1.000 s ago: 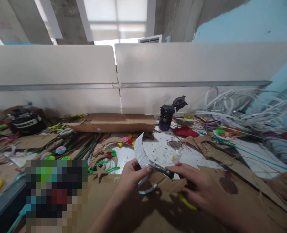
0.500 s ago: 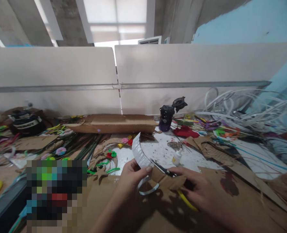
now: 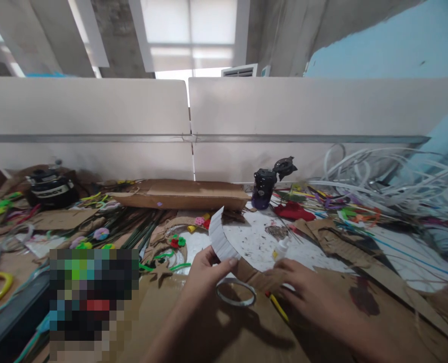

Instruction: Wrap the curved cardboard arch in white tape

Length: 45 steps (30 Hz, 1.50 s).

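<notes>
Well, my left hand [image 3: 208,278] pinches the white strip [image 3: 221,241], which could slip; my open right hand [image 3: 308,288] might bump the glue bottle [image 3: 281,250].

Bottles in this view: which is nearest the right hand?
The small white squeeze bottle, just beyond the right hand; the dark bottle stands much farther back, by the long cardboard piece.

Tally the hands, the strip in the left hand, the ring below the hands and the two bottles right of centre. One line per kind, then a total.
Hands: 2 (left hand, right hand)
Strip: 1 (white strip)
Ring: 1 (ring)
Bottles: 2 (white bottle, black bottle)
Total: 6
</notes>
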Motion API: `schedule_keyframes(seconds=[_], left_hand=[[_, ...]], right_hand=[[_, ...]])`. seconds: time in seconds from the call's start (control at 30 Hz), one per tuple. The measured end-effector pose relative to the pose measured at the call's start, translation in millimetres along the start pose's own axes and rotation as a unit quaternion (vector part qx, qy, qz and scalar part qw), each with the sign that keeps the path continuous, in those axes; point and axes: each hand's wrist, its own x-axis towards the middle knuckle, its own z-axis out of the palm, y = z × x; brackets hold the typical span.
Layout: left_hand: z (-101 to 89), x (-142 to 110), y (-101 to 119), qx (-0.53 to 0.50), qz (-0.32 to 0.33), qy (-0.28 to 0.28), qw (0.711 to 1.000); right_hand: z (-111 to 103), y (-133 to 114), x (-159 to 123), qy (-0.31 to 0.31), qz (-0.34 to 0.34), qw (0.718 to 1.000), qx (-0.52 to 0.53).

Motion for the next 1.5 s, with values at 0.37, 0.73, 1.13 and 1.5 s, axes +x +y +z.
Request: schedule_keyframes(seconds=[0.37, 0.73, 1.13, 1.5], left_hand=[[-5.0, 2.6, 5.8, 0.154, 0.069, -0.019, 0.986], [-5.8, 0.5, 16.1, 0.089, 0.000, -0.053, 0.995], [-23.5, 15.5, 3.9, 0.023, 0.038, 0.132, 0.990], [-45.9, 15.7, 26.5, 0.109, 0.155, 0.260, 0.947]], right_hand=[[-23.8, -49.1, 75.4, -0.117, 0.052, 0.955, 0.269], [-22.1, -53.0, 81.5, -0.096, 0.037, 0.969, 0.223], [1.1, -45.4, 87.1, 0.107, 0.094, 0.901, 0.410], [-3.3, -47.0, 107.7, 0.043, 0.082, 0.903, 0.419]])
